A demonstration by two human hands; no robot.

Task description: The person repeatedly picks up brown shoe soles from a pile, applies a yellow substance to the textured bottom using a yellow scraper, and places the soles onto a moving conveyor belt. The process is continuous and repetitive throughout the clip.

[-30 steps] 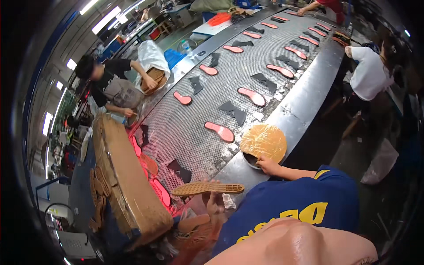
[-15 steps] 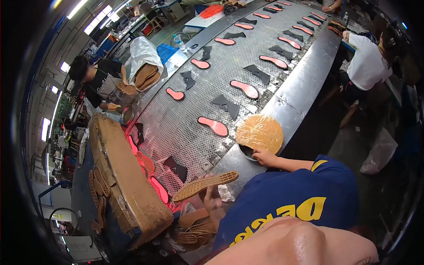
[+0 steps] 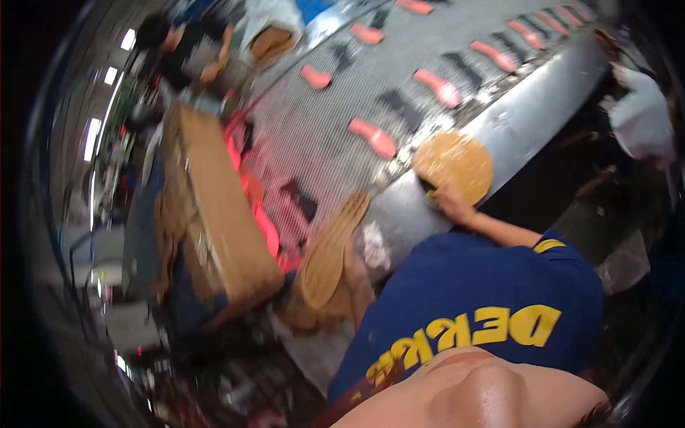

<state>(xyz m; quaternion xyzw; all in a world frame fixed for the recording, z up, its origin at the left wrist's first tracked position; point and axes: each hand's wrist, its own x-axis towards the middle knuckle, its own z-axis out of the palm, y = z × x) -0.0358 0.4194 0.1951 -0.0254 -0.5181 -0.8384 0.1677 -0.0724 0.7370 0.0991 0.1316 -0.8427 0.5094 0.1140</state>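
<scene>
Our left hand (image 3: 357, 271) holds a brown sole (image 3: 334, 246) by its right-hand edge, thumb side toward us and the other fingers mostly hidden behind it. Our right hand (image 3: 451, 202), farther forward, curls at the dark gap under the round yellow cover (image 3: 460, 160) of a tub; blur keeps us from telling whether its fingers pinch anything.

What has just changed is the sole's angle: half a second ago it lay nearly crosswise before us, and now it points lengthwise away, wide end nearest us. For the work in hand, that means a broad face is turned up to our view with nothing covering it, while our right hand remains at the tub, well apart from the sole.

Between our hands, crumpled white paper (image 3: 375, 246) rests on the metal border (image 3: 403, 217). Beyond them stretches the mesh belt (image 3: 285, 146), its nearest pink shoe-shaped piece (image 3: 372, 138) ahead of both hands. Left of our left hand stands a brown box (image 3: 232, 214), scuffed and taped.
</scene>
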